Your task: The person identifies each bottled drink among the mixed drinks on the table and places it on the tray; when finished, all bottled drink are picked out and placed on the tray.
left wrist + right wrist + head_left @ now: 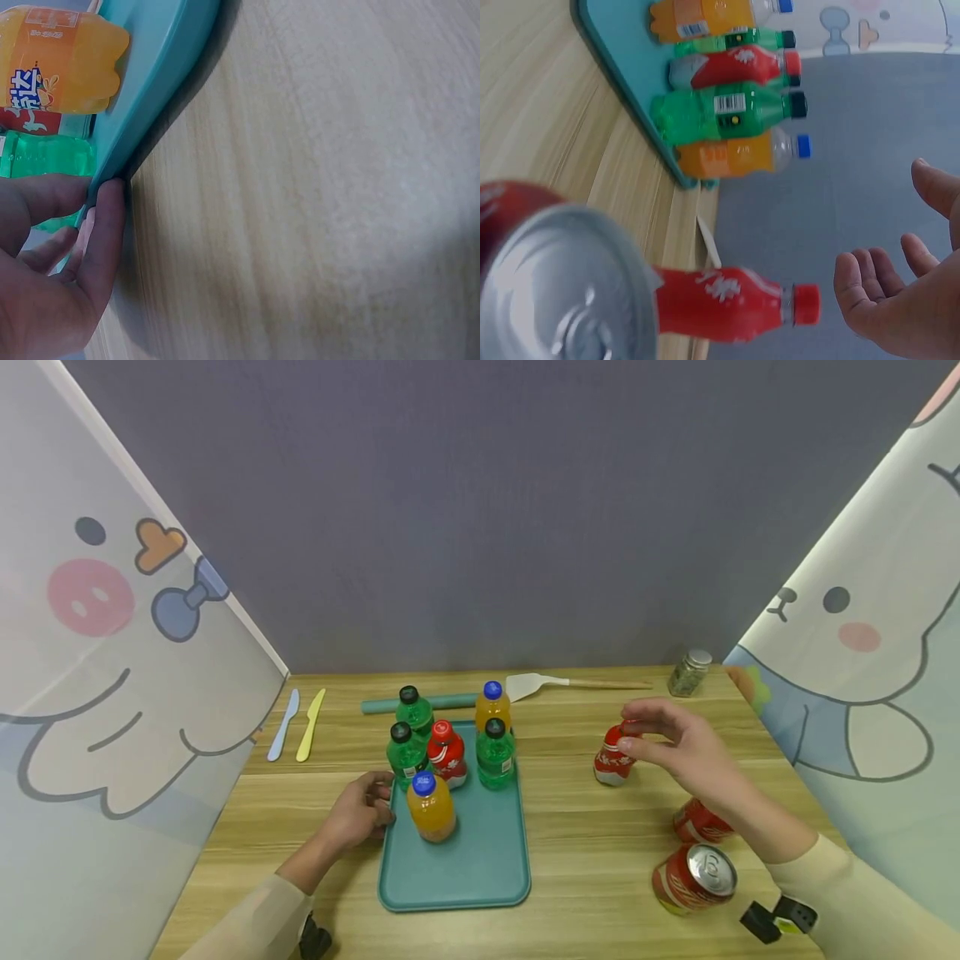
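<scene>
Right wrist view: right hand (900, 289) fingers spread apart, holding nothing, just short of the red bottle's (727, 304) cap. Left hand (56, 270) pinches the teal tray (154, 82) rim beside the orange bottle (64, 60).

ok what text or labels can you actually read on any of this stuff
"达" with a blurred character before it: label of the orange bottle, left wrist view.
Barcodes only, digits too small: green bottle and another orange bottle.
White script on the red bottle near the right hand: too blurred.
Red can lettering: unreadable.
Spice jar: no legible label.
</scene>
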`<act>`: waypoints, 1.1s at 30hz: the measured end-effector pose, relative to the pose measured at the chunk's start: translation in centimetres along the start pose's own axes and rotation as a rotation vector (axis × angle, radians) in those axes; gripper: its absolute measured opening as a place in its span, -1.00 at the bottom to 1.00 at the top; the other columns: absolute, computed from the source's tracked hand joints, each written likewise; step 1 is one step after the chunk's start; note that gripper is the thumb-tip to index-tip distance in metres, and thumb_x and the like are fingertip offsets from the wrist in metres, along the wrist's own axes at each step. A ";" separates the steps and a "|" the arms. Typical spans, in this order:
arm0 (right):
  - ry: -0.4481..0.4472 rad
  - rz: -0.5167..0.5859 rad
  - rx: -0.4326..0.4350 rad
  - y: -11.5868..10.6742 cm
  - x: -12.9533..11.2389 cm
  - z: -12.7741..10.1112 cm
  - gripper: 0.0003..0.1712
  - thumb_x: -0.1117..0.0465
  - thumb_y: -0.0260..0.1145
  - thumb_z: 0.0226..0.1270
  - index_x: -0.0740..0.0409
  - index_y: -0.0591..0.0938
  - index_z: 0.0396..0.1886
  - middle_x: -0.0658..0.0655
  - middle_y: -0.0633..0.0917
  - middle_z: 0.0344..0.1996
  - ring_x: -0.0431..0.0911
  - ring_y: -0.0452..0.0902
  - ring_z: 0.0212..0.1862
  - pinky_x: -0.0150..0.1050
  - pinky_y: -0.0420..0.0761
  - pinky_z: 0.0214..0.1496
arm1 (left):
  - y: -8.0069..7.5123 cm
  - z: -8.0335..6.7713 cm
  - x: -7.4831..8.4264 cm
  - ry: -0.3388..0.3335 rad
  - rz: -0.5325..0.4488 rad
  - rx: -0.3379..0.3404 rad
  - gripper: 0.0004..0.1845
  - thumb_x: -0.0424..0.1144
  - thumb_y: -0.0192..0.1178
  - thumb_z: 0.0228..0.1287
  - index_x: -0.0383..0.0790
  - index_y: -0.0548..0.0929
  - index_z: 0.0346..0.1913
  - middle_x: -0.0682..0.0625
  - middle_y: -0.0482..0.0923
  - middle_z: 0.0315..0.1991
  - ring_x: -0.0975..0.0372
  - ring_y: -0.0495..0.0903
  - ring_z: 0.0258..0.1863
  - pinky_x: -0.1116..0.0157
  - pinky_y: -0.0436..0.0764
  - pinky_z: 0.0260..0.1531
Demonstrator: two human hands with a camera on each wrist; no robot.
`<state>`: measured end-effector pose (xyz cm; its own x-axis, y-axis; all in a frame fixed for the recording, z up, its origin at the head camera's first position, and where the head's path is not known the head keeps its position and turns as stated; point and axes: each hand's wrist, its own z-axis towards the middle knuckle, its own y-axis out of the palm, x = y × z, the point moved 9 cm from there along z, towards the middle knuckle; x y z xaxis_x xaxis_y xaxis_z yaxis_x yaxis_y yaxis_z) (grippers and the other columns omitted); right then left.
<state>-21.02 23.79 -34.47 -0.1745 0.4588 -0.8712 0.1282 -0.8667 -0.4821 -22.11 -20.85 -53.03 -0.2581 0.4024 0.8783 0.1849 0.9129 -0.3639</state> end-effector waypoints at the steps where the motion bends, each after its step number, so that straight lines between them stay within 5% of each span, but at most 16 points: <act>1: 0.005 -0.004 0.010 -0.3 0.2 0.0 -0.45 0.14 0.43 0.39 0.18 0.51 0.29 0.08 0.64 0.14 -0.21 0.60 0.12 -0.40 0.69 -0.01 | 0.0 0.0 0.0 -0.001 0.002 0.000 -0.29 -0.64 0.21 0.07 -0.39 0.41 0.38 -0.27 0.48 0.03 0.08 0.52 -0.18 0.13 0.76 -0.42; 11: 0.070 -0.054 0.041 -1.9 2.7 -0.3 -0.40 0.12 0.44 0.38 0.29 0.48 0.29 0.21 0.60 0.19 -0.27 0.57 0.11 -0.46 0.63 -0.02 | 0.1 0.0 -0.4 -0.002 -0.014 -0.008 -0.28 -0.63 0.23 0.07 -0.39 0.41 0.38 -0.28 0.47 0.05 0.07 0.52 -0.16 0.12 0.75 -0.43; 21: 0.146 -0.092 -0.038 -1.9 4.7 0.4 -0.22 0.03 0.41 0.41 0.29 0.35 0.46 0.34 0.44 0.40 0.29 0.44 0.35 -0.54 0.58 0.02 | 0.0 0.0 -0.4 -0.001 -0.024 0.000 -0.29 -0.64 0.23 0.06 -0.38 0.42 0.37 -0.27 0.47 0.03 0.08 0.51 -0.18 0.12 0.75 -0.45; 29: 0.163 -0.080 -0.097 -1.1 5.6 1.2 -0.18 0.05 0.39 0.43 0.31 0.30 0.51 0.39 0.39 0.44 0.36 0.42 0.38 -0.14 0.67 0.19 | 0.0 0.1 -0.2 -0.005 -0.020 -0.004 -0.30 -0.64 0.22 0.08 -0.38 0.42 0.37 -0.27 0.47 0.04 0.08 0.52 -0.17 0.11 0.76 -0.44; 33: 0.168 -0.042 -0.103 -0.7 6.3 1.6 -0.21 0.10 0.39 0.43 0.36 0.30 0.49 0.42 0.42 0.40 0.37 0.45 0.35 -0.23 0.67 0.15 | 0.0 0.1 -0.2 -0.004 -0.013 0.000 -0.30 -0.64 0.22 0.08 -0.38 0.43 0.37 -0.27 0.48 0.04 0.07 0.53 -0.17 0.12 0.76 -0.43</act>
<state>-23.79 26.96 -39.47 -0.0171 0.5280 -0.8491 0.2248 -0.8254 -0.5178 -22.13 -20.93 -53.19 -0.2641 0.3905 0.8819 0.1817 0.9181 -0.3522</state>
